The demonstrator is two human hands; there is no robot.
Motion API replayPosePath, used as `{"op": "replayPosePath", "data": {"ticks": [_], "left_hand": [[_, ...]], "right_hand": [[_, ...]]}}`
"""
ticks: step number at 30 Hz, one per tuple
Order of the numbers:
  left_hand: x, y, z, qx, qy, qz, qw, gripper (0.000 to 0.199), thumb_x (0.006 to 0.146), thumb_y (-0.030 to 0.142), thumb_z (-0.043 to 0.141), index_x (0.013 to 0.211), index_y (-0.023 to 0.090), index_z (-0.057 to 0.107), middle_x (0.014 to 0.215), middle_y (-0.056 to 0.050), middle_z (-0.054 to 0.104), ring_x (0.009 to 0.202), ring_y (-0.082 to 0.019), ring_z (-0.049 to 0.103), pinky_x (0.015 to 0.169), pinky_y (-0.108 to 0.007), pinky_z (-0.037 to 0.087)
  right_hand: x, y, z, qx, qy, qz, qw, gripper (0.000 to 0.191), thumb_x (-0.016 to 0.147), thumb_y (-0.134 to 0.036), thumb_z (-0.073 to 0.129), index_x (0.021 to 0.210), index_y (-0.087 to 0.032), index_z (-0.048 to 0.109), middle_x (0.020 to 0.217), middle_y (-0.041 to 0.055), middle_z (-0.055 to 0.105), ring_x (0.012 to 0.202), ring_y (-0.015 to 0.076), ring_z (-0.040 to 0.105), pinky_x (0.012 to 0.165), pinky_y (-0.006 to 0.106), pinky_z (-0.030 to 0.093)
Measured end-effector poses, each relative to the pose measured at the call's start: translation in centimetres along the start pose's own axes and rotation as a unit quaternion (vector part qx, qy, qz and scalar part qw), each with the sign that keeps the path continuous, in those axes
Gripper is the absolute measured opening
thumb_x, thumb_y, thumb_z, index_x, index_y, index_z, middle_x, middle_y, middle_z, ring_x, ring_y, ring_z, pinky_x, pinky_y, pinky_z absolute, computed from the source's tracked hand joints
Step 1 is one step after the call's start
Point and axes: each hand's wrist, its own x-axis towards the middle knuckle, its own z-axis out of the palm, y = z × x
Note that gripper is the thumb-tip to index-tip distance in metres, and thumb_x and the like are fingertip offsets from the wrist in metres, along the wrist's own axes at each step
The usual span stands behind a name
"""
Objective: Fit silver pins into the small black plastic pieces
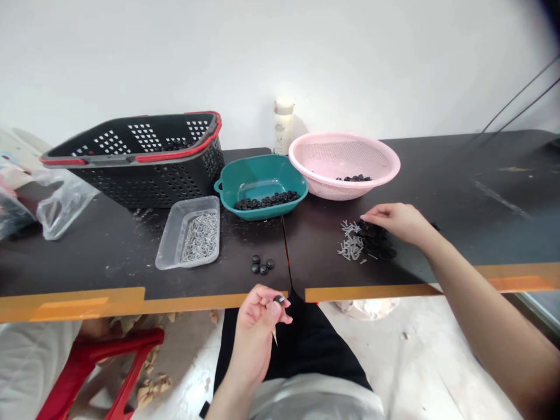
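Note:
My left hand (258,326) is in front of the table edge, pinching a small round black cap (279,299) between thumb and fingers. A thin pale pointed sliver shows below those fingers. Over the table on the right, my right hand (396,221) has its thumb and fingertips together at the edge of a pile of black discs (378,242); what they grip, if anything, is hidden. Beside that pile lie loose silver metal pins (351,248). Several black caps (263,269) sit in a small group on the table, beyond my left hand.
A clear plastic tub (165,248) of metal pins stands left of a teal basin (262,166) holding black parts. Behind are a black basket (131,181) with red handles, a pale bottle (283,125) and a pink colander (345,192). A red stool (100,350) is at lower left.

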Motion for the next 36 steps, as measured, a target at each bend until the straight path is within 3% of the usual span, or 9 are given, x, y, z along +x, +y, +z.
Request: {"op": "replayPosePath", "data": {"ticks": [7, 11, 15, 19, 24, 30, 36], "left_hand": [[0.1, -0.1, -0.2, -0.001, -0.003, 0.000, 1.000, 0.027, 0.067, 0.037, 0.082, 0.076, 0.017, 0.067, 0.067, 0.002, 0.062, 0.058, -0.007, 0.054, 0.057, -0.018, 0.052], [0.0, 0.1, -0.3, 0.012, 0.001, -0.002, 1.000, 0.028, 0.068, 0.039, 0.082, 0.077, 0.017, 0.067, 0.065, 0.002, 0.062, 0.058, -0.008, 0.055, 0.059, -0.019, 0.052], [-0.1, 0.2, -0.5, 0.014, 0.015, 0.004, 1.000, 0.030, 0.065, 0.040, 0.083, 0.076, 0.017, 0.066, 0.066, 0.002, 0.063, 0.059, -0.009, 0.056, 0.057, -0.018, 0.051], [-0.1, 0.3, -0.5, 0.011, 0.015, 0.004, 1.000, 0.029, 0.065, 0.039, 0.083, 0.075, 0.017, 0.067, 0.063, 0.002, 0.061, 0.059, -0.009, 0.055, 0.057, -0.018, 0.051], [-0.1, 0.2, -0.6, 0.014, 0.020, -0.001, 1.000, 0.032, 0.064, 0.041, 0.083, 0.076, 0.017, 0.067, 0.066, 0.001, 0.063, 0.060, -0.010, 0.056, 0.057, -0.019, 0.051], [-0.1, 0.1, -0.8, 0.012, 0.009, -0.001, 1.000, 0.029, 0.065, 0.039, 0.083, 0.076, 0.017, 0.067, 0.066, 0.002, 0.062, 0.058, -0.008, 0.055, 0.058, -0.019, 0.051], [-0.1, -0.1, -0.9, 0.017, 0.012, 0.001, 1.000, 0.028, 0.066, 0.039, 0.083, 0.075, 0.017, 0.067, 0.067, 0.001, 0.063, 0.058, -0.008, 0.055, 0.059, -0.019, 0.051]], "right_hand": [[0.0, 0.1, -0.3, -0.001, -0.022, -0.011, 1.000, 0.025, 0.081, -0.041, 0.057, 0.087, -0.023, 0.074, 0.082, 0.0049, 0.075, 0.084, 0.0284, 0.068, 0.075, 0.037, 0.048], [0.6, -0.8, -0.3, -0.025, -0.053, -0.013, 0.998, 0.025, 0.076, -0.046, 0.064, 0.085, -0.025, 0.074, 0.084, 0.0029, 0.075, 0.081, 0.0270, 0.068, 0.073, 0.036, 0.047], [1.1, -1.3, -0.4, -0.025, -0.074, 0.002, 0.997, 0.017, 0.073, -0.040, 0.068, 0.079, -0.025, 0.074, 0.082, 0.0017, 0.075, 0.080, 0.0253, 0.068, 0.074, 0.035, 0.047], [1.0, -0.9, -0.7, 0.061, -0.079, 0.003, 0.995, 0.019, 0.072, -0.037, 0.067, 0.083, -0.022, 0.073, 0.082, 0.0037, 0.075, 0.080, 0.0250, 0.069, 0.075, 0.035, 0.050], [0.3, -0.4, -0.7, 0.157, -0.106, -0.038, 0.981, 0.027, 0.076, -0.040, 0.064, 0.095, -0.023, 0.075, 0.102, 0.0055, 0.075, 0.101, 0.0299, 0.066, 0.087, 0.039, 0.050], [-0.1, 0.2, -0.6, 0.212, -0.098, -0.058, 0.971, 0.019, 0.080, -0.037, 0.066, 0.087, -0.021, 0.074, 0.092, 0.0089, 0.075, 0.083, 0.0233, 0.068, 0.073, 0.031, 0.051], [-0.2, 0.5, -0.9, 0.231, -0.111, -0.055, 0.965, 0.019, 0.084, -0.034, 0.062, 0.091, -0.020, 0.073, 0.097, 0.0095, 0.075, 0.091, 0.0220, 0.068, 0.082, 0.029, 0.049]]}}
